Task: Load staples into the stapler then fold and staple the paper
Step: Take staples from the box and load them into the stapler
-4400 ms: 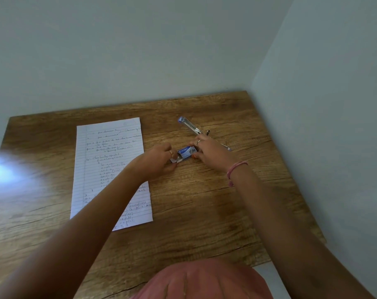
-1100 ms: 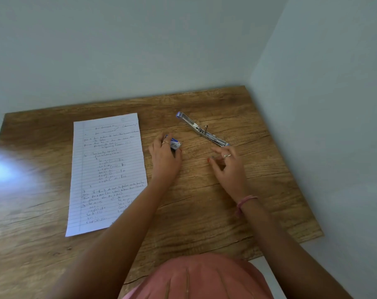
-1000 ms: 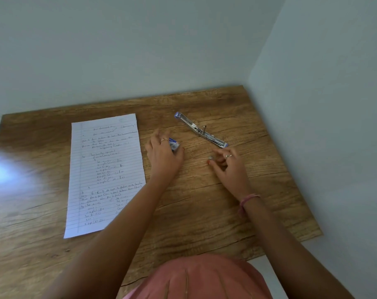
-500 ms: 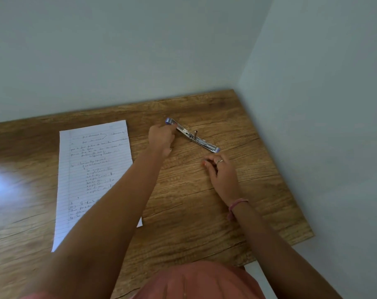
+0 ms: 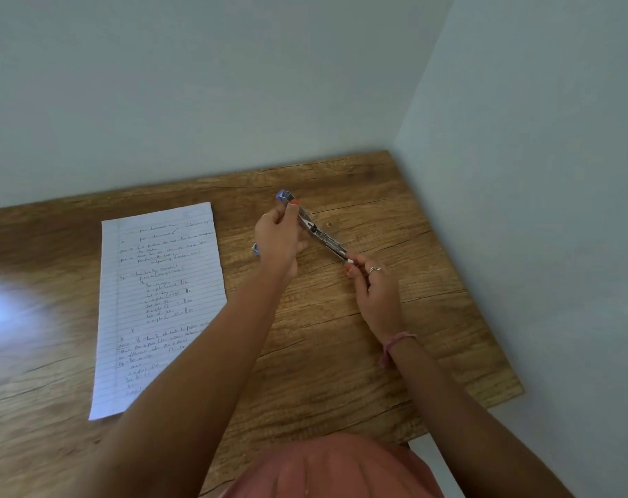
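The stapler, silver with a blue tip, is swung open and runs diagonally across the far middle of the wooden table. My left hand grips its far, blue-tipped half, thumb on top. My right hand pinches a small pale strip of staples right at the stapler's near end. A blue corner of the staple box shows under my left hand; the rest of it is hidden. The handwritten lined paper lies flat to the left, partly covered by my left forearm.
The table sits in a corner, with one wall along its far edge and another along its right edge. A bright glare patch lies on the wood at the far left. My reddish clothing fills the bottom middle of the view.
My left hand put the staple box down and took hold of the stapler's far half. My right hand carried the pinched staples up to the stapler's near end.
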`<state>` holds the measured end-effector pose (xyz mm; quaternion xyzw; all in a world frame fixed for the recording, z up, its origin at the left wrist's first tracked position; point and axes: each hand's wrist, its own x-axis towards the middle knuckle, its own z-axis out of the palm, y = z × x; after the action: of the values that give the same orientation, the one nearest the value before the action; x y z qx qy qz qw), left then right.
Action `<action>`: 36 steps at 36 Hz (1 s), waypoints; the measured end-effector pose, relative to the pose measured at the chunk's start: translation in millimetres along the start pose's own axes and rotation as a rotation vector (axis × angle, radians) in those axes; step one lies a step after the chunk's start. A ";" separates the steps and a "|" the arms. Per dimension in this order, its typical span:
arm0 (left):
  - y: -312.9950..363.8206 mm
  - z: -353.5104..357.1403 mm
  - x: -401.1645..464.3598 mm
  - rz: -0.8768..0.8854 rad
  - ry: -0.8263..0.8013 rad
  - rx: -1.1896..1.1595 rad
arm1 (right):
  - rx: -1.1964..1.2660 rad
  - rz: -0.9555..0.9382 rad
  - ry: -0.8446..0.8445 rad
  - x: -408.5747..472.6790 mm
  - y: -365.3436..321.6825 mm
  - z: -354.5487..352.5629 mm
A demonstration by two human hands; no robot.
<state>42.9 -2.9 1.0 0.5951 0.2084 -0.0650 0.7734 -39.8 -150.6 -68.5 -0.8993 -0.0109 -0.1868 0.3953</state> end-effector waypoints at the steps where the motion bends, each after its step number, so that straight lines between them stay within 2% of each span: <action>1: -0.1 -1.4 -3.3 0.003 -0.007 -0.014 | -0.004 -0.010 0.010 -0.1 -0.2 -0.5; 10: 7.4 -30.3 -19.5 0.000 0.073 -0.221 | 0.059 -0.126 0.020 -6.5 -6.9 -4.8; 17: 13.7 -53.8 -36.6 -0.076 0.040 -0.381 | 0.167 0.026 -0.019 -4.9 -1.5 -3.6; 23: 1.7 -61.1 -48.4 -0.117 0.056 -0.426 | 0.295 0.190 -0.070 -3.9 -0.8 -7.1; 28: 2.9 -59.6 -57.4 -0.186 0.113 -0.538 | 0.347 0.238 -0.096 -3.4 -2.8 -11.1; 36: 4.6 -54.3 -62.7 -0.319 0.068 -0.636 | 0.431 0.353 -0.144 -1.4 -8.4 -12.3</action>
<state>-25.6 40.6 19.1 0.2865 0.3343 -0.0969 0.8926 -46.6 -153.5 -55.5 -0.7935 0.0782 -0.0441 0.6019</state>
